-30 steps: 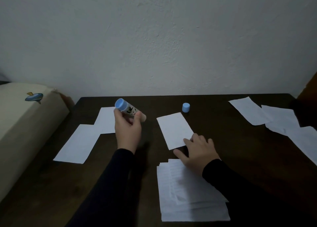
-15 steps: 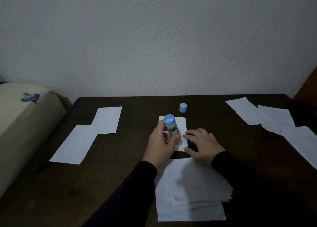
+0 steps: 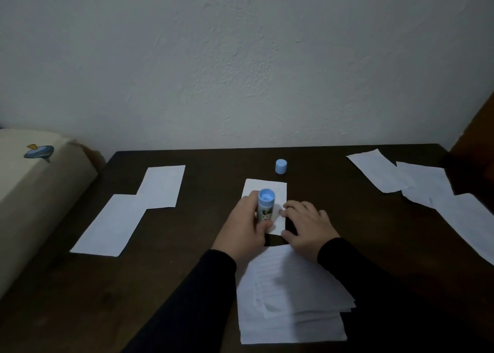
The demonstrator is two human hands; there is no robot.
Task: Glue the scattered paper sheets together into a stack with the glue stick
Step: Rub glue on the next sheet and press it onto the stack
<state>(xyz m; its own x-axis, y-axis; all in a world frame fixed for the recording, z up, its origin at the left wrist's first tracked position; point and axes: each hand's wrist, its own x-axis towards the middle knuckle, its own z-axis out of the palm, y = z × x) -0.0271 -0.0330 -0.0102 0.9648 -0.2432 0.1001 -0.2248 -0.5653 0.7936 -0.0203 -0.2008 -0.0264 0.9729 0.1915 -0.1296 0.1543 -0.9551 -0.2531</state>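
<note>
While gripping glue stick (image 3: 265, 208), left hand (image 3: 244, 232) upright.

We cannot see the glue stick's (image 3: 265, 209) lower tip, hidden behind the left hand (image 3: 244, 231). At the right edge of the frame, loose sheets (image 3: 470, 219) are cut off. The label's print is too blurred to read.

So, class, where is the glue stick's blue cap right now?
The blue cap stands on the dark table near its far edge, just beyond the small sheet being glued.
</note>
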